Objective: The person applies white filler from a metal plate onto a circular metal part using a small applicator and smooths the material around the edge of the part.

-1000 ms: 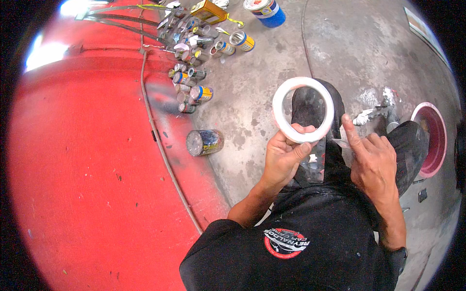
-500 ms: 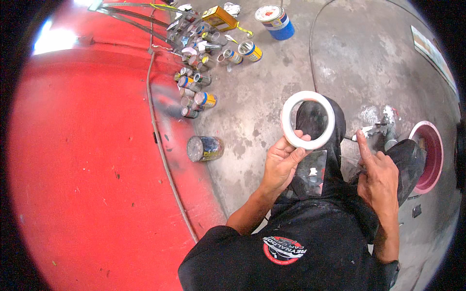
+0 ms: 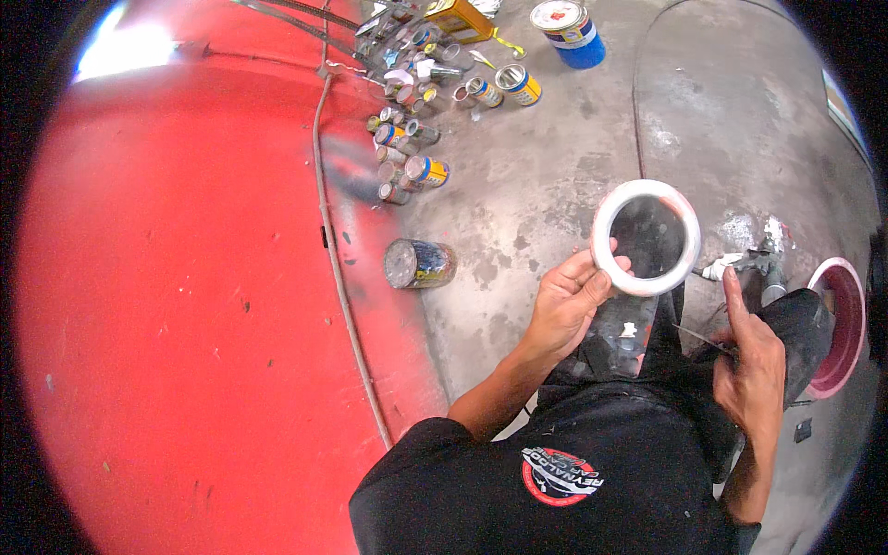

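Observation:
A smooth white ring (image 3: 606, 222) with faint reddish patches is pinched at its lower left edge by my left hand (image 3: 566, 305), thumb in front and fingers behind. It is held up above my dark trousers, which show through its opening. To its right, my right hand (image 3: 751, 370) points its index finger upward, apart from the ring. From its curled fingers juts a thin flat blade (image 3: 700, 337), seen nearly edge-on; its exact kind is unclear. Between my forearms, on my lap, lies a grey flat plate (image 3: 606, 335) with a white dab of paste (image 3: 630, 329).
A red wall (image 3: 185, 305) with a cable (image 3: 335, 268) runs along the left. Beside it stand a stained can (image 3: 419, 264) and several paint cans (image 3: 426, 171). A blue-and-white bucket (image 3: 578, 51) is farther off. At right sits a pink tub (image 3: 858, 324).
My view has shifted, so the floor and cans appear farther right. The ring has moved rightward, nearer my right index finger. The thin blade at my right hand shows more clearly.

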Motion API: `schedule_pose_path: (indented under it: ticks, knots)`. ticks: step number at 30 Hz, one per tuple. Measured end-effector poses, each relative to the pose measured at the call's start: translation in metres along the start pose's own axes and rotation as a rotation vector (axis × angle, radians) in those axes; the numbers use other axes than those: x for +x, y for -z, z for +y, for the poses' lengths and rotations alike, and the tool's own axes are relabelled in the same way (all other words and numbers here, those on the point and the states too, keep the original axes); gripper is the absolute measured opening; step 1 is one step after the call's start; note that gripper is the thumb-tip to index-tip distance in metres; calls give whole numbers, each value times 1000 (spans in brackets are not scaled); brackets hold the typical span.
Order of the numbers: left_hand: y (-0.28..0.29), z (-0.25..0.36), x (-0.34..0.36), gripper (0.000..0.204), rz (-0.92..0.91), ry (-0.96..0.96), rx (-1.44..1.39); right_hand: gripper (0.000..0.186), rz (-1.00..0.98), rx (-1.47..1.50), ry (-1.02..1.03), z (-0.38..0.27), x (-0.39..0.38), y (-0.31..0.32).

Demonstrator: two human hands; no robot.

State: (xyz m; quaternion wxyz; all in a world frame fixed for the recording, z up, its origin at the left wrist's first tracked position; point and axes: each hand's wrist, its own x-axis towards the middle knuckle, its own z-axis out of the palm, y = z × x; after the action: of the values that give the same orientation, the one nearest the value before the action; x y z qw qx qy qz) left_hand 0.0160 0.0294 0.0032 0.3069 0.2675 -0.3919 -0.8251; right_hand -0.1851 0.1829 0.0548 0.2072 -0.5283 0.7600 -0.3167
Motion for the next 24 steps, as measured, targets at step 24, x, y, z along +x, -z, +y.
schedule_pose_path:
  ticks: [24]
  knots:
    - [-8, 4, 0, 31, 136, -195, 574, 62, 596, 348, -223, 21, 5, 10]
